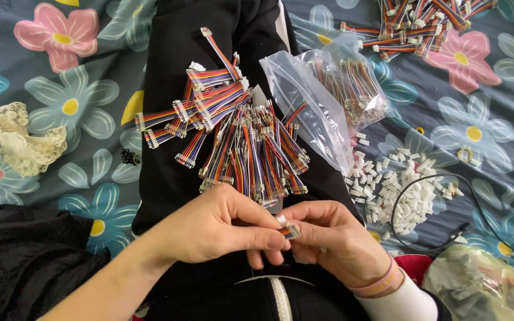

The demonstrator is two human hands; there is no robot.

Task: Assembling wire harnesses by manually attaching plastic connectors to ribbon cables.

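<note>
Both the left hand (pixel 221 229) and right hand (pixel 328 238) pinch one short ribbon cable (pixel 288 230), its long axis running left-right, white connector end pointing up-left.

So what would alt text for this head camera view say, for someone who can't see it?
Seen from above, a person's left hand and right hand pinch a short multicoloured ribbon cable between their fingertips. Beyond them, a pile of similar cables lies on a black-clothed lap, beside a clear plastic bag and loose white connectors on a floral bedsheet.
</note>
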